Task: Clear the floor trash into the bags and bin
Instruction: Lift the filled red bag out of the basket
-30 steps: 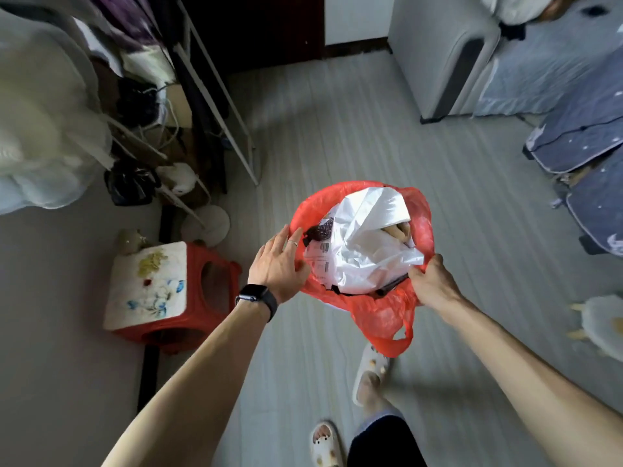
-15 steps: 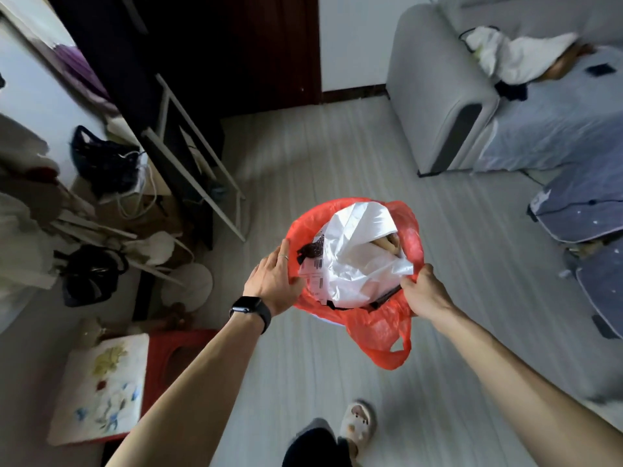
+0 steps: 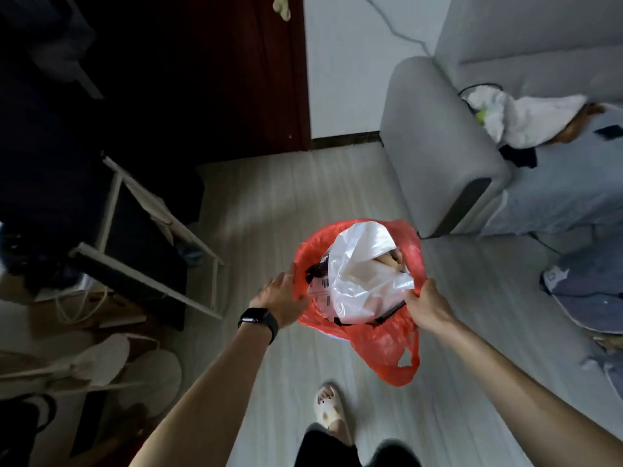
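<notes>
Holding: 2 hands carry a red plastic bag (image 3: 384, 345) by its rim, its mouth spread wide and facing up at the camera.
Left hand: the left hand (image 3: 281, 299) grips the bag's left rim, fingers curled over the edge and partly hidden by the red film; a black smartwatch (image 3: 258, 320) sits on that wrist.
Right hand: the right hand (image 3: 426, 306) is closed round the bag's right rim, knuckles up, the plastic bunched inside it.
Bag position: it hangs in the air between the 2 hands, above the pale plank floor (image 3: 303, 203), in front of the person's body and near the corner of the grey sofa (image 3: 435, 146).
Bag contents: a crumpled white plastic bag (image 3: 364, 271) fills most of the mouth; beside it, toward the left hand, lies a white packet with printed barcodes (image 3: 320, 289); something dark lies under them, too hidden to name.
Loose handle: 1 red handle loop (image 3: 406, 369) dangles free below the right hand.
Foot: 1 white clog (image 3: 328, 407) stands on the floor below the bag.
Left side: a white metal rack (image 3: 151, 210) stands against dark furniture.
Far end: a dark red door (image 3: 269, 79) stands beside a white wall.
Sofa seat: a white cloth (image 3: 526, 116) lies heaped on it.
</notes>
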A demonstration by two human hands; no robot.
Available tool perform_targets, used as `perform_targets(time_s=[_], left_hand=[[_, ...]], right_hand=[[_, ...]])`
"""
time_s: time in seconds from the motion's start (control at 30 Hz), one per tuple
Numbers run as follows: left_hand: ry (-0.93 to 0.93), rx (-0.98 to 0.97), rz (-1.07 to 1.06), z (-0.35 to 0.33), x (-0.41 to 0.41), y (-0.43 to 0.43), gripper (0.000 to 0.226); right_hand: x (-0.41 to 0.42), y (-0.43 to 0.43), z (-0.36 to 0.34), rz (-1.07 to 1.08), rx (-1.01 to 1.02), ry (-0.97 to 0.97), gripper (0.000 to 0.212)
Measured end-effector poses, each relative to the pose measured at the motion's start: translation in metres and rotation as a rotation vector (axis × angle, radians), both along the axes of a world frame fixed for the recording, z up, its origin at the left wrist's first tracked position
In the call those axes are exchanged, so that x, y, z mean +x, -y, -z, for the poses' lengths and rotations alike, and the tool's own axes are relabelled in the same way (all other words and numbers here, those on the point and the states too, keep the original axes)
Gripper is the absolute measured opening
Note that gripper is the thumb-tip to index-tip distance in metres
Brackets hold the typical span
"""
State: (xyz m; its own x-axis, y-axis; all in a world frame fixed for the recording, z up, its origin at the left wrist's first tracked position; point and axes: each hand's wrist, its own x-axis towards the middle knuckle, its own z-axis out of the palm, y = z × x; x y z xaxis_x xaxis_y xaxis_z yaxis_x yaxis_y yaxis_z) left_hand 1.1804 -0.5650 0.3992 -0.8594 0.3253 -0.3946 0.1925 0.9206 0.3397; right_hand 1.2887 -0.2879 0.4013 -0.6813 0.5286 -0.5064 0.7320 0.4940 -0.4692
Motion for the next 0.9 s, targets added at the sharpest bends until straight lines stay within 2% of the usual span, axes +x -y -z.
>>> perform_targets(time_s=[0.1,0.23,0.4,0.6,0.73,0.83,0.9], left_hand=[[-0.011,0.036,-0.03,-0.008,-0.073,-0.026,0.075],[-0.038,-0.026,-0.005,-0.011,-0.187,-0.066,0.077],[-0.041,-0.077,0.015,0.006,-0.312,-0.11,0.076],[-0.019,-0.075,-0.023,0.009,-0.477,-0.181,0.065],[-0.028,-0.102,-0.021,0.009,-0.551,-0.213,0.058],[-0.029,-0.116,0.0,0.014,-0.626,-0.241,0.057],[-0.011,-0.112,0.014,0.024,-0.68,-0.261,0.058]], right_hand=[[-0.075,-0.025,-0.01,0.016,-0.027,-0.021,0.05],[-0.19,-0.066,-0.006,0.004,-0.077,-0.058,0.051],[-0.319,-0.114,0.014,0.027,-0.055,-0.071,0.046],[-0.483,-0.189,0.016,0.015,-0.179,-0.203,0.032],[-0.559,-0.228,0.016,0.046,-0.126,-0.184,0.035],[-0.633,-0.256,0.023,0.117,-0.144,-0.177,0.022],[-0.681,-0.275,0.04,0.198,-0.171,-0.118,0.031]])
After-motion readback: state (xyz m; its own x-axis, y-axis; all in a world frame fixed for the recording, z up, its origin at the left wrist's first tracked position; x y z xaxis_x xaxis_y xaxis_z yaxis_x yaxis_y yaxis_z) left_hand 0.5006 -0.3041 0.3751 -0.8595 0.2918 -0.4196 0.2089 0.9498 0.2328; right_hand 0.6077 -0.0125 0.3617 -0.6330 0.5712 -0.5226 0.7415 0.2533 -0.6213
